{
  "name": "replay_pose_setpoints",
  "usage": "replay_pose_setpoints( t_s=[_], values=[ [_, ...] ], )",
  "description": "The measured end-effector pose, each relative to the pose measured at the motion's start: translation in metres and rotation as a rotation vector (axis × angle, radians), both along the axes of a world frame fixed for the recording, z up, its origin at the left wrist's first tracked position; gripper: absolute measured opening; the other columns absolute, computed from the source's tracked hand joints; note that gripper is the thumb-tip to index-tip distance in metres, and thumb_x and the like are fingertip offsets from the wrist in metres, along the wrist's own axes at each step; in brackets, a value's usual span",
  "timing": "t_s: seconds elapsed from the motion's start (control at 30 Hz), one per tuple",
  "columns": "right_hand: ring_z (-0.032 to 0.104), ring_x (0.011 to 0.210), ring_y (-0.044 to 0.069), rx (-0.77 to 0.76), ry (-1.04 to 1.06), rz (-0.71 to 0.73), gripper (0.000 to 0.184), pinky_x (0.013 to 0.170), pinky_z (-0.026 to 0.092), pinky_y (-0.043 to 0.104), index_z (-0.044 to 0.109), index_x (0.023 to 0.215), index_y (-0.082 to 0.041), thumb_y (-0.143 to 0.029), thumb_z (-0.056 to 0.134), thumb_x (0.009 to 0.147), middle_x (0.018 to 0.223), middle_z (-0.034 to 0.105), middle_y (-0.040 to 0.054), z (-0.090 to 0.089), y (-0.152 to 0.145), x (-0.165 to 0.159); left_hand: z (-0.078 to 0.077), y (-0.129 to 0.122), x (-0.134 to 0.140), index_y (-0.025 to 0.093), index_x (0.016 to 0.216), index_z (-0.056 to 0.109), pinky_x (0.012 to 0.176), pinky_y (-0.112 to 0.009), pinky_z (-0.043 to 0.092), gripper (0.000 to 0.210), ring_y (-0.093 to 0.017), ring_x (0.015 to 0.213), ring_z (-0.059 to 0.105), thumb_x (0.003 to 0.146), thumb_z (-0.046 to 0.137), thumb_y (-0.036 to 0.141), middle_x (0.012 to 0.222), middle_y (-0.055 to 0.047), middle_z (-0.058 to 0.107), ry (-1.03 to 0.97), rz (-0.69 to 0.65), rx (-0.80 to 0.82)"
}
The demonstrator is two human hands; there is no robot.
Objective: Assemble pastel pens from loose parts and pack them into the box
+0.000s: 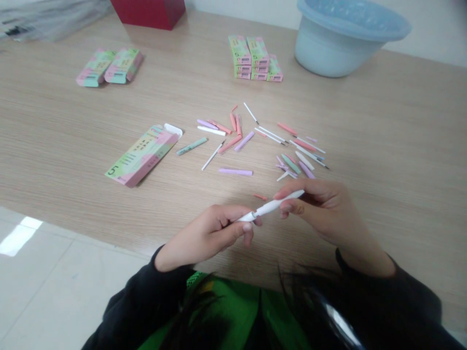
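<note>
My left hand [211, 232] pinches a short white pen cap [248, 217] between thumb and fingers. A white pen barrel [269, 207] is gripped by the fingertips of my right hand [326, 208]. The two white parts lie in one line and meet end to end at a narrow neck; whether they are fully joined I cannot tell. Just beyond my right hand is a small heap of pen parts, among them a green barrel [291, 164] and a white one [304, 160]. A purple pen tube [235, 172] and a small red piece [260, 197] lie beyond my left hand.
Thin white refills [270, 135] and red tubes [230, 144] are scattered mid-table. An open pen box [142, 154] lies to the left. Further back are two boxes [122, 65], stacked boxes [258, 51], a blue basin [328, 53], a red box [149, 12] and clear plastic bags [54, 19].
</note>
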State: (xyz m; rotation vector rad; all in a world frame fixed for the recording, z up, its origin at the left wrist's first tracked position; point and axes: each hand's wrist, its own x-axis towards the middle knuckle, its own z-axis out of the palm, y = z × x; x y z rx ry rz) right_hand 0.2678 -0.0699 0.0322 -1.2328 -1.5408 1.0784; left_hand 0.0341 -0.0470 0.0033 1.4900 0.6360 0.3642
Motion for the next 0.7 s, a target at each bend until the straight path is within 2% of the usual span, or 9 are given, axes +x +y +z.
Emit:
replay_pose_setpoints(
  t_s=[0.13,0.33,0.47,0.57,0.7],
  values=[
    [0.064,0.053,0.011,0.020,0.037,0.017,0.004,0.049,0.049,0.020,0.078,0.082,-0.023,-0.022,0.081,0.079,0.059,0.070,-0.0036,0.003,-0.002,-0.002,0.002,0.003,0.002,0.015,0.084,0.065,0.060,-0.022,0.039,0.025,-0.010,0.062,0.047,0.100,0.051,0.028,0.071,0.001,0.057,-0.052,0.002,0.112],
    [0.064,0.055,0.010,0.006,0.027,0.034,0.007,0.051,0.050,0.019,0.078,0.082,-0.025,-0.018,0.080,0.080,0.062,0.071,-0.0037,0.008,-0.005,-0.005,0.005,0.001,0.003,0.016,0.102,0.069,0.060,-0.023,0.040,0.019,-0.012,0.065,0.047,0.098,0.054,0.028,0.073,0.001,0.057,-0.054,0.021,0.114],
    [0.065,0.057,0.010,0.015,0.053,0.058,0.005,0.052,0.051,0.020,0.078,0.084,-0.026,-0.021,0.079,0.083,0.064,0.071,-0.0033,0.004,-0.006,-0.007,0.008,-0.001,0.001,0.013,0.097,0.068,0.049,-0.022,0.028,0.024,-0.010,0.057,0.036,0.097,0.056,0.034,0.064,0.003,0.045,-0.100,0.069,-0.087],
    [0.064,0.055,0.011,0.026,0.129,0.056,0.006,0.050,0.051,0.020,0.077,0.084,-0.025,-0.021,0.080,0.081,0.064,0.071,-0.0027,0.002,-0.009,-0.009,0.010,-0.002,-0.001,0.011,0.102,0.067,0.045,-0.023,0.020,0.031,-0.008,0.051,0.027,0.098,0.055,0.039,0.060,0.006,0.035,-0.164,0.022,-0.244],
    [0.062,0.054,0.010,0.020,0.206,0.057,0.008,0.049,0.051,0.020,0.078,0.086,-0.025,-0.021,0.081,0.081,0.065,0.071,-0.0030,0.003,-0.011,-0.008,0.019,-0.001,0.002,0.011,0.104,0.070,0.047,-0.024,0.021,0.027,-0.009,0.055,0.031,0.098,0.056,0.033,0.064,0.003,0.041,-0.169,0.029,-0.207]
  ],
)
